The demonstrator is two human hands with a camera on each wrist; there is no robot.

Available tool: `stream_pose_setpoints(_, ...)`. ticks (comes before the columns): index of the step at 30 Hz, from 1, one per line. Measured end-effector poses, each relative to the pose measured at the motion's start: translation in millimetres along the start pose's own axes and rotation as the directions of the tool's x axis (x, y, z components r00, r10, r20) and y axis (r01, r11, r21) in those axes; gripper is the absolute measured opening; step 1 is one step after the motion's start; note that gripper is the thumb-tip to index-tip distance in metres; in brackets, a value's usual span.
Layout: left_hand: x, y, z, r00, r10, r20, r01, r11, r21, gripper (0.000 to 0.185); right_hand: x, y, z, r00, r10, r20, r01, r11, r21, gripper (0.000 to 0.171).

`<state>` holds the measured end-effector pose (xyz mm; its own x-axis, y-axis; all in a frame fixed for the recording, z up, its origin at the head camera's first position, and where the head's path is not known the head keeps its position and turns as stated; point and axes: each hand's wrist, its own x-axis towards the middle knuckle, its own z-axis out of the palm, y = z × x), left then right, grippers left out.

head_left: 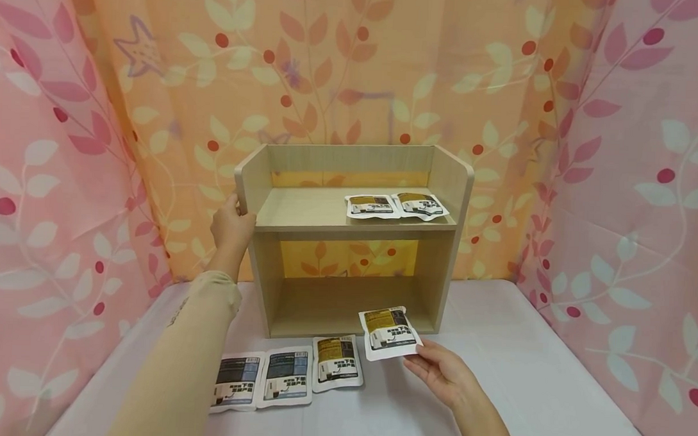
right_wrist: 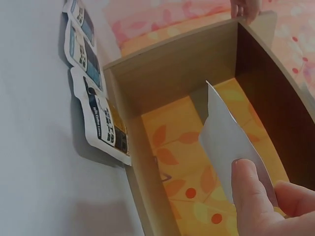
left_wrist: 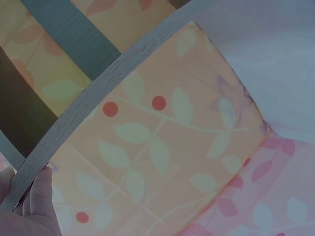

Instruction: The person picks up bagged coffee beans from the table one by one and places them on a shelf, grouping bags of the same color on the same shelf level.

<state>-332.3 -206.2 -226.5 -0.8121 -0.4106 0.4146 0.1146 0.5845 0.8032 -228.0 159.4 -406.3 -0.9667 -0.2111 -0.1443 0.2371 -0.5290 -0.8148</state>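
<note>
Left hand (head_left: pixel 231 225) grips the pale wooden two-tier shelf (head_left: pixel 348 227) at 9 o'clock, probably steadying it. Right hand (head_left: pixel 444 374) pinches a white-and-yellow flat sachet (head_left: pixel 388 333) by its corner, at 6 o'clock.

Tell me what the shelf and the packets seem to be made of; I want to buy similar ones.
The shelf looks like laminated board in a pale matte wood grain, its edges banded. The packet pinched in the right hand looks like glossy printed plastic or foil film: thin, flat, white sealed borders. Exact material is unclear.
</note>
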Motion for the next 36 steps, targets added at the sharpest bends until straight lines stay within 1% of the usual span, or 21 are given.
stream_pose_setpoints(7, 0.2, -1.0, 0.1, 1.0, -0.009, 0.005, 0.009, 1.0, 0.006, 0.044, -3, -7, 5, 1.0, -0.003, 0.023, 0.003, 1.0, -0.002, 0.057)
stream_pose_setpoints(15, 0.1, -1.4, 0.7, 1.0, -0.01, 0.0, 0.01, 1.0, 0.012, 0.043, -8, -12, 12, 1.0, -0.019, -0.022, 0.019, 1.0, -0.004, 0.056)
stream_pose_setpoints(23, -0.7, -0.5, -0.5, 1.0, -0.006, 0.001, 0.006, 1.0, 0.015, 0.043, -11, -19, 18, 0.998, -0.037, 0.05, 0.037, 0.999, 0.005, 0.056)
stream_pose_setpoints(25, -1.1, 0.5, -0.9, 1.0, -0.007, 0.001, 0.007, 1.0, 0.011, 0.043, -11, -21, 20, 0.998, -0.047, 0.046, 0.047, 0.999, 0.002, 0.055)
stream_pose_setpoints(32, -2.4, 3.0, -1.8, 1.0, -0.012, 0.007, 0.013, 1.0, -0.007, 0.044, -13, -26, 32, 0.998, -0.063, -0.018, 0.063, 0.998, -0.008, 0.053)
stream_pose_setpoints(36, -3.3, 2.5, -2.1, 1.0, -0.013, 0.009, 0.013, 1.0, -0.007, 0.046, -15, -29, 37, 0.998, -0.064, -0.013, 0.064, 0.998, -0.013, 0.053)
